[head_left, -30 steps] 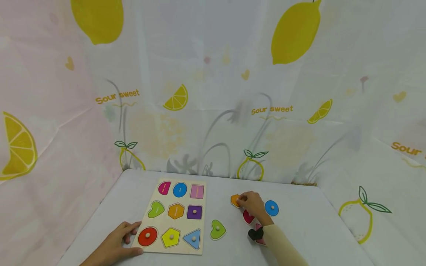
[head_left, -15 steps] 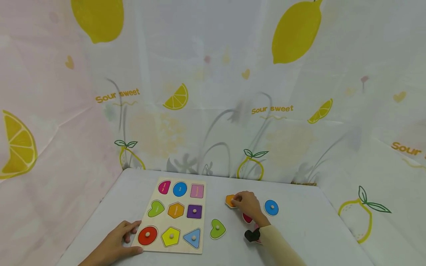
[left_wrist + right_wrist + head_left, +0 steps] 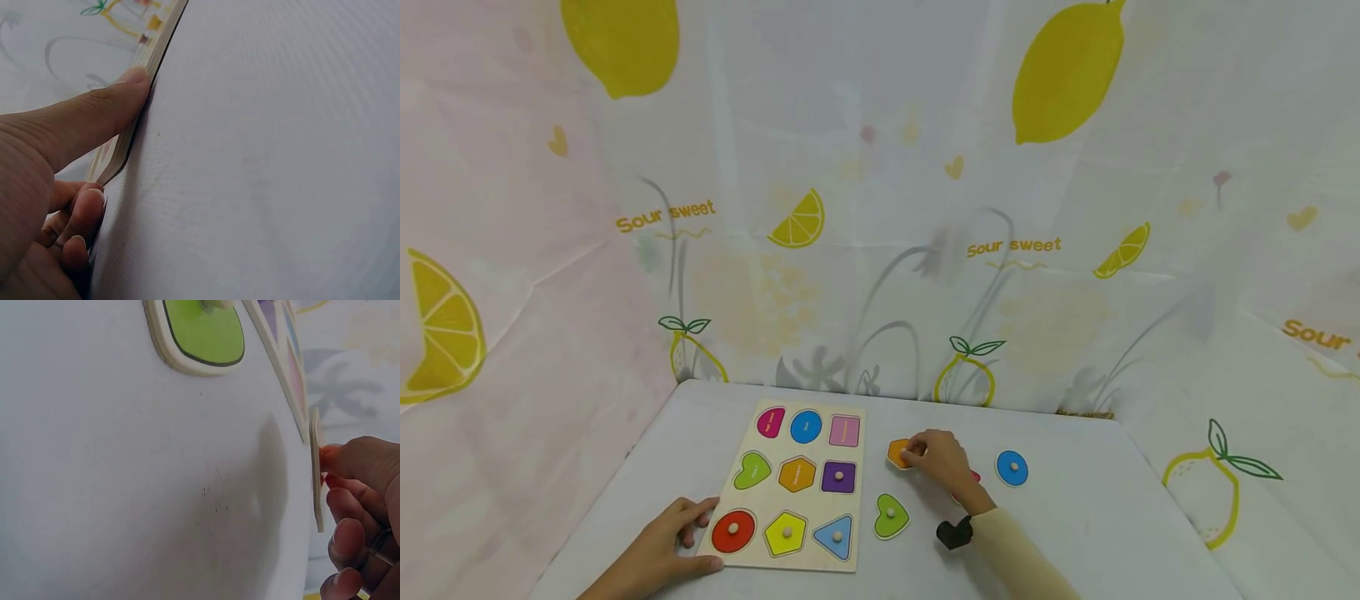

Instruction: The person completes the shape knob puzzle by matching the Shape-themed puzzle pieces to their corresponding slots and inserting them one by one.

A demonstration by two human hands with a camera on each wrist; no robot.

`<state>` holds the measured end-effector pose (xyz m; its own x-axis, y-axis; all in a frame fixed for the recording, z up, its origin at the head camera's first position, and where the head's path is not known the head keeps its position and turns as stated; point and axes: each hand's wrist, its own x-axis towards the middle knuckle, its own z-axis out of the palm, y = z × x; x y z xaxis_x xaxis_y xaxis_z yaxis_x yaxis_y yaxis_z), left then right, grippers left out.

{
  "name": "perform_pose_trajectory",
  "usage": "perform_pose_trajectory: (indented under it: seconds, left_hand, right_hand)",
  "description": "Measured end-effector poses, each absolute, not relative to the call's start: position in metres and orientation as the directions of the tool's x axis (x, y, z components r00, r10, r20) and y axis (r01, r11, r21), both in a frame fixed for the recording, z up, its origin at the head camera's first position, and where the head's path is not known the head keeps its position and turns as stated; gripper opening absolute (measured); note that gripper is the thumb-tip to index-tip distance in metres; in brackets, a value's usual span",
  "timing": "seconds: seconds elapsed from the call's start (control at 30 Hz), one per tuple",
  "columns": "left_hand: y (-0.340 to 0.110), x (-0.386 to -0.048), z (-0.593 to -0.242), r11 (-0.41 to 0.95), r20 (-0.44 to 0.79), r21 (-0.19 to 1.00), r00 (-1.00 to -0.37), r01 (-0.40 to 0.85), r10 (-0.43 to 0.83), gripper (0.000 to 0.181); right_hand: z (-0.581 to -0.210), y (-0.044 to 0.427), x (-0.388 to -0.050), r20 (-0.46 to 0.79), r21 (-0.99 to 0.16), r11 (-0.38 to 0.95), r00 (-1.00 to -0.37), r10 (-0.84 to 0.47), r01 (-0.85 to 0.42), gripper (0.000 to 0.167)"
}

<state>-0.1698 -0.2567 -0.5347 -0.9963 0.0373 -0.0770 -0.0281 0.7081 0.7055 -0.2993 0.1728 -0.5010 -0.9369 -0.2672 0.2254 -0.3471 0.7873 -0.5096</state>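
With my right hand (image 3: pixel 942 458) I pinch the orange hexagon (image 3: pixel 895 455) by its knob (image 3: pixel 904 453), which I think leaves its edges free, and hold it above the table (image 3: pixel 1112 508) right of the board (image 3: pixel 769 497), whose near left corner my left hand (image 3: pixel 666 542) grips, presumably for steadiness.

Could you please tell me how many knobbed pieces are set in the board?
4 on the board: the red circle, yellow pentagon and blue triangle in the front row, and the purple square at the middle row's right end. None appears hidden.
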Motion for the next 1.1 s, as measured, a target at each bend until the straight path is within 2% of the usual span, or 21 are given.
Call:
perform_pose_trajectory:
  seconds: [0.3,1.1]
  left_hand:
    - [-0.257,-0.170,-0.536,0.707,-0.091,0.706,-0.996,-0.047,0.024,0.099]
    - [-0.258,-0.167,-0.535,0.712,-0.067,0.702,-0.996,-0.011,0.051,0.096]
  right_hand:
    - [-0.495,0.155,-0.296,0.258,-0.511,0.760,-0.915,-0.310,-0.402,0.016]
    - [-0.491,0.109,-0.295,0.252,-0.530,0.721,-0.895,-0.367,-0.445,0.020]
